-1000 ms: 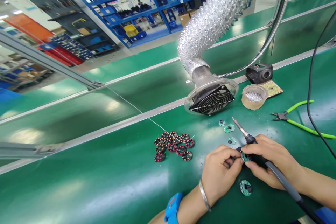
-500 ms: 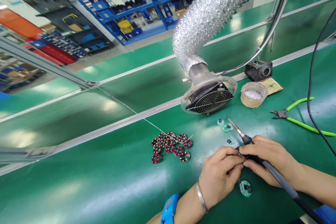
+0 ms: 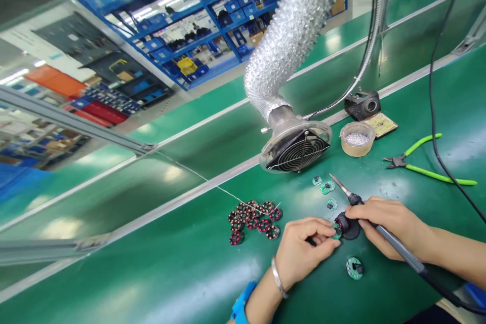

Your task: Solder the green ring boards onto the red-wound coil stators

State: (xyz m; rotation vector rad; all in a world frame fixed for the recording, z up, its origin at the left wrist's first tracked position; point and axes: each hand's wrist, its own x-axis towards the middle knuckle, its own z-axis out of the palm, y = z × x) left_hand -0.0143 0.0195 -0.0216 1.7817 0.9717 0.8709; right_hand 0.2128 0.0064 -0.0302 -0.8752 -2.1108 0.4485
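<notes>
My left hand (image 3: 304, 245) pinches a small round green circuit board (image 3: 337, 233) by its edge. The board stands on edge against a dark round part (image 3: 351, 228) that rests on the bench; whether the two are joined I cannot tell. In my right hand (image 3: 395, 225) lies a soldering iron (image 3: 400, 252), its bare tip pointing up and left, clear of the board. The fingertips of that hand also reach the top of the dark part. Nearer me lies a loose round circuit board (image 3: 354, 268); several more small boards (image 3: 332, 204) lie beyond my hands.
Several copper-wound ring coils (image 3: 252, 223) sit at left under a thin solder wire (image 3: 235, 196). A fume extractor hood (image 3: 298, 152) hangs ahead. Behind at right are a tub of metal bits (image 3: 357, 147), an iron stand (image 3: 362, 106), green-handled cutters (image 3: 398, 162) and a black cable (image 3: 433, 86).
My hands have moved apart, the left one to the left, uncovering the dark round part and the green board. The camera view has shifted a little. The iron stays in my right hand.
</notes>
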